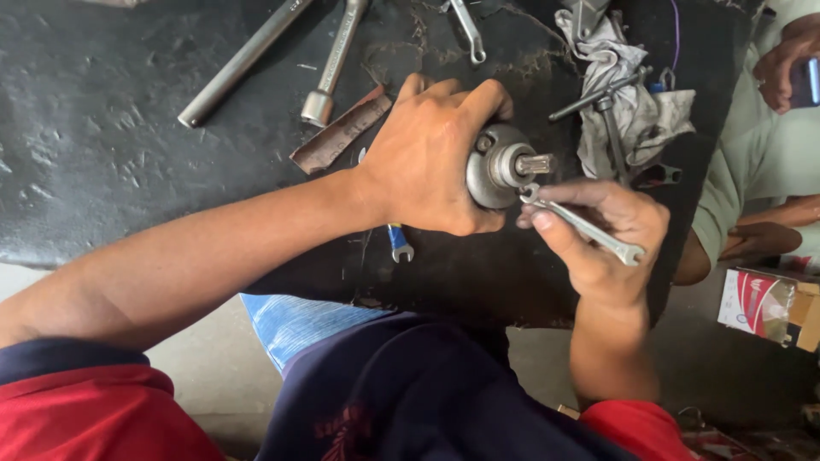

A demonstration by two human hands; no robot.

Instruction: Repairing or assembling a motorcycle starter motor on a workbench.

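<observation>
Two hands work: the left hand (427, 158) wraps tight around a heavy, hard metal motor part (500, 166); the right hand (602, 230) pinches a thin spanner (581, 224).

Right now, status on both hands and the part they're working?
Left hand grips round grey metal motor housing, splined shaft facing right. Right hand holds small silver spanner at its face. Grey rag, T-handle wrench close behind.

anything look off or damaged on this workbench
The black mat covering the bench is pitted and torn, with frayed threads near its top edge. A rusty flat metal strip lies loose beside the left hand. A blue-handled wrench sits half hidden under that hand.
</observation>
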